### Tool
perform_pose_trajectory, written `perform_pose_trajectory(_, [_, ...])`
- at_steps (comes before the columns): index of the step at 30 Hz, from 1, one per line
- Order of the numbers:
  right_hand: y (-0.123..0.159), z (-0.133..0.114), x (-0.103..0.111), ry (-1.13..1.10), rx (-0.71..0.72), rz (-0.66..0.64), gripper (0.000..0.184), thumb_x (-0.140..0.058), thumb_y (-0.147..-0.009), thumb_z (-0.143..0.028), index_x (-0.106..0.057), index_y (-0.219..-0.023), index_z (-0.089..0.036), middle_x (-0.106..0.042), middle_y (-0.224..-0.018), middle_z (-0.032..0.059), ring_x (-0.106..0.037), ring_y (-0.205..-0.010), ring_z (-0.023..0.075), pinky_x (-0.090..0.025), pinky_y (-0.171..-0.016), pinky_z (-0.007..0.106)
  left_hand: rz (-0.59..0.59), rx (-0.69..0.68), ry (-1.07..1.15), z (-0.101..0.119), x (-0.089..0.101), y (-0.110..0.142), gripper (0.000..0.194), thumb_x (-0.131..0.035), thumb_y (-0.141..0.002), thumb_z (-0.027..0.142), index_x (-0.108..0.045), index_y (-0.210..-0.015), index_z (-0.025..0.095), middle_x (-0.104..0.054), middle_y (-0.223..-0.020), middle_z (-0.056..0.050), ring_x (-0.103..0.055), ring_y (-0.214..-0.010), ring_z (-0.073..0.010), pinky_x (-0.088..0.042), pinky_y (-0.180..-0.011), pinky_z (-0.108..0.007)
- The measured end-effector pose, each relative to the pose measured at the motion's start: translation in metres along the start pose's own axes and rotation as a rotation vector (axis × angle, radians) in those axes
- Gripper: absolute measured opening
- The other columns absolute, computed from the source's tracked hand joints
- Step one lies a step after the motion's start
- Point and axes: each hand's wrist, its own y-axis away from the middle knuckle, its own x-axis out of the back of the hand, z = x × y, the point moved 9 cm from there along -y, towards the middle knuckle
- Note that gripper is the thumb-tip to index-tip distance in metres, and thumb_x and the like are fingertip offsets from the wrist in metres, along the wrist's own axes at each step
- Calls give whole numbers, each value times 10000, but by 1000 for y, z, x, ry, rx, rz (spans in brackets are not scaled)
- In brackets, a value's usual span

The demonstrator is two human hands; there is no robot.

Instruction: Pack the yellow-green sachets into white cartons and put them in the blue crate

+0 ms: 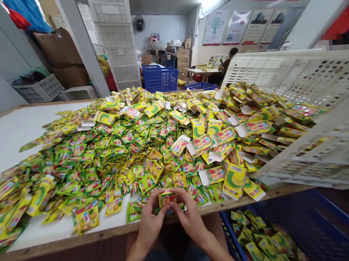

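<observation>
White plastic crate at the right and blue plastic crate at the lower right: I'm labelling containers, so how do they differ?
The white plastic crate is on the white tabletop, while the blue plastic crate is below its edge. The white crate lies tipped, boxes spilling out; the blue crate stands upright, boxes inside. Both have perforated walls and hold yellow-and-green printed boxes.
</observation>
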Motion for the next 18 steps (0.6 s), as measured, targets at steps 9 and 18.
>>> perform_pose_trajectory(9, [22, -40, 46, 173, -43, -61, 308, -434, -902, -239, -517, -1199, -256, -590, -1167, 62, -568, -1039, 176, -458, -894, 285, -244, 115, 137, 28, -58, 13, 344, -606, -818, 284, -517, -1150, 262, -643, -1088, -40, -623, -975, -185, -486, -848, -276])
perform_pose_trajectory(18, [75, 6, 241, 991, -316, 270, 412, -476, -794, -393, -600, -1110, -160, -626, -953, 146, -604, -885, 300, -465, -805, 446, -276, 56, -104, 33, -54, 16, 330, -566, -835, 289, -567, -1163, 248, -664, -1029, -65, -617, -944, -209, -462, -872, -330])
